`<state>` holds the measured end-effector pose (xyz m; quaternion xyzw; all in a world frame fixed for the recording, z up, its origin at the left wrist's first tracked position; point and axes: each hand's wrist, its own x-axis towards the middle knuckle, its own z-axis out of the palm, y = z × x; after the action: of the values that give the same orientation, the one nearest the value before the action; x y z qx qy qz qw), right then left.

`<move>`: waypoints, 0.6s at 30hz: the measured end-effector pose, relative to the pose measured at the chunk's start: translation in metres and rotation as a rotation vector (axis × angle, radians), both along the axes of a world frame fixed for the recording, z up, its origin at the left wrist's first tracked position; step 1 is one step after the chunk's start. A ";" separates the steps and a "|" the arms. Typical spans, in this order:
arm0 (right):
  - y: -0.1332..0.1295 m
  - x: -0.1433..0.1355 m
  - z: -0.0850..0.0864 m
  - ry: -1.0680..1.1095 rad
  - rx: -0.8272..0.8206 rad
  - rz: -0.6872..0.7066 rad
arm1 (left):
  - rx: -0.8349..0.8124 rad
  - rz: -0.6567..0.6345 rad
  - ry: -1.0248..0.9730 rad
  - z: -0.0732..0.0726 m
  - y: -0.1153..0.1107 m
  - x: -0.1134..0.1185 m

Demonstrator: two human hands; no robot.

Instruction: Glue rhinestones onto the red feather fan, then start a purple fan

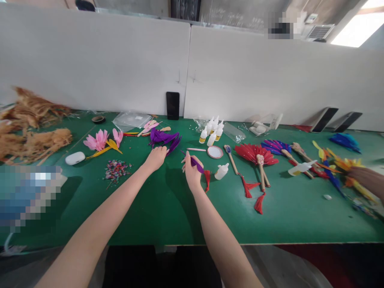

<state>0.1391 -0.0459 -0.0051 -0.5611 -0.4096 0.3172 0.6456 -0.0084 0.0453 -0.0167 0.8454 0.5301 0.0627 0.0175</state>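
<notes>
My left hand point(157, 157) touches the right part of a pile of purple feathers point(163, 137), its fingers bent together over the feather tips; what it pinches is too small to make out. In my right hand point(192, 170), closed fingers hold a single purple feather point(197, 164). A red tassel point(207, 180) lies beside that hand, and a white glue bottle point(221, 171) lies tilted to its right. Just beyond are a pale stick point(196, 149) and a round white dish point(215, 152). Several glue bottles point(211, 134) stand behind the dish.
Pink feathers point(97, 141), colourful beads point(116, 171) and a white mouse point(75, 158) lie left. Red feather fan point(257, 155) lies right, with more fans beyond. Another person's hand point(364, 179) is at far right. A phone point(173, 105) leans on the white partition point(120, 64).
</notes>
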 end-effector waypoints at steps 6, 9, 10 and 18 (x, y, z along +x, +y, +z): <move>0.003 -0.001 -0.003 -0.045 -0.008 0.010 | 0.071 0.070 -0.104 0.019 0.002 0.003; 0.006 -0.002 -0.009 -0.103 -0.018 0.039 | 0.091 0.069 -0.206 0.040 0.007 0.019; 0.008 -0.002 -0.011 -0.130 -0.020 0.051 | 0.083 0.051 -0.241 0.048 0.010 0.029; 0.010 -0.004 -0.029 -0.275 -0.018 0.159 | -0.158 -0.228 -0.348 0.072 0.026 0.153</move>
<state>0.1349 -0.0360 -0.0344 -0.5707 -0.5346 0.2911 0.5512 0.1447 0.0716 0.0555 0.8723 0.4233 0.1638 0.1817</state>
